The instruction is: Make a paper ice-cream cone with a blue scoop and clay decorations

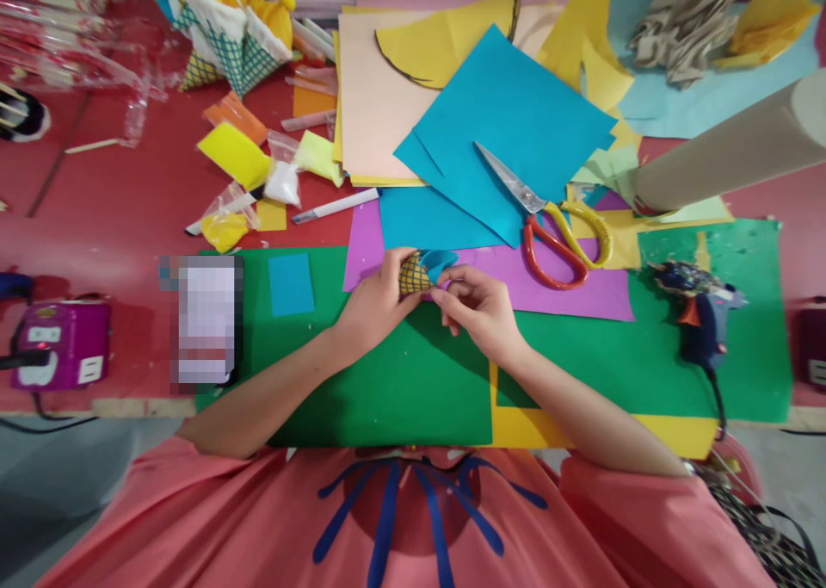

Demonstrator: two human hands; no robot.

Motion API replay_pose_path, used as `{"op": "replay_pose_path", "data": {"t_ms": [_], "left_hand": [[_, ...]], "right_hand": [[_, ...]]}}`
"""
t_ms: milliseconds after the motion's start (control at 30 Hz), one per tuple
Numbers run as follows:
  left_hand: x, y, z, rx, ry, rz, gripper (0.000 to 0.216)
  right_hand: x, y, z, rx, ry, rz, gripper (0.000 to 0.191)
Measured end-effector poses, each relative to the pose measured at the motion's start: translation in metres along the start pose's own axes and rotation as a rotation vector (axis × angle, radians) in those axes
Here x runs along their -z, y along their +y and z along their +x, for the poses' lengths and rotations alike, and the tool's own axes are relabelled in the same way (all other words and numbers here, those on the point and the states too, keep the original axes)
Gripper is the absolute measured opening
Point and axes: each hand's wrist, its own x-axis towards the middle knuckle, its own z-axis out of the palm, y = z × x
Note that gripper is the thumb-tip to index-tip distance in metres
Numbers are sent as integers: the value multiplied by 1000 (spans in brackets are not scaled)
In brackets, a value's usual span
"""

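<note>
My left hand (378,300) is closed around a small yellow cone with a dark grid pattern (413,275), held just above the green sheet (400,381). A curled piece of blue paper (440,263) sits in the cone's top. My right hand (477,308) pinches at the cone's right side, fingers bent against the blue piece. Both hands meet over the edge of a purple sheet (568,291).
Scissors with red and yellow handles (548,226) lie on blue paper (516,123) beyond the hands. A glue gun (700,308) rests at the right, a small blue rectangle (290,284) at the left, a purple power strip (61,343) far left, and a cardboard tube (729,153) at the upper right.
</note>
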Motion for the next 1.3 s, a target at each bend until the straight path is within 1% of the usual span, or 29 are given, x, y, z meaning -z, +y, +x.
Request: {"op": "replay_pose_path", "data": {"t_ms": [67, 167, 233, 333, 500, 700, 867, 1000, 1100, 1200, 1300], "left_hand": [[0, 0, 0, 2, 4, -28, 50], [3, 1, 2, 11, 20, -23, 53], [6, 3, 3, 14, 16, 41, 54], [10, 7, 4, 11, -11, 159, 51], [12, 10, 3, 35, -76, 258, 55], [8, 13, 2, -80, -8, 304, 58], [5, 15, 1, -160, 18, 354, 58], [4, 12, 0, -152, 0, 317, 54], [3, 11, -2, -133, -57, 261, 55], [3, 11, -2, -81, -112, 191, 57], [4, 11, -2, -32, -139, 118, 60]], "right_hand": [[1, -1, 0, 19, 9, -9, 29], [5, -5, -2, 109, 91, -15, 22], [7, -7, -3, 164, 152, -13, 17], [7, -9, -6, 193, 178, -37, 17], [6, -8, -7, 129, 172, -98, 22], [5, -7, -2, 60, 206, -122, 28], [6, -5, 2, 40, 212, -108, 25], [9, -7, 4, 31, 189, -85, 22], [10, -9, 3, 24, 180, -70, 22], [11, -11, 3, 22, 158, -57, 24], [12, -11, 2, 29, 138, -42, 25]]}}
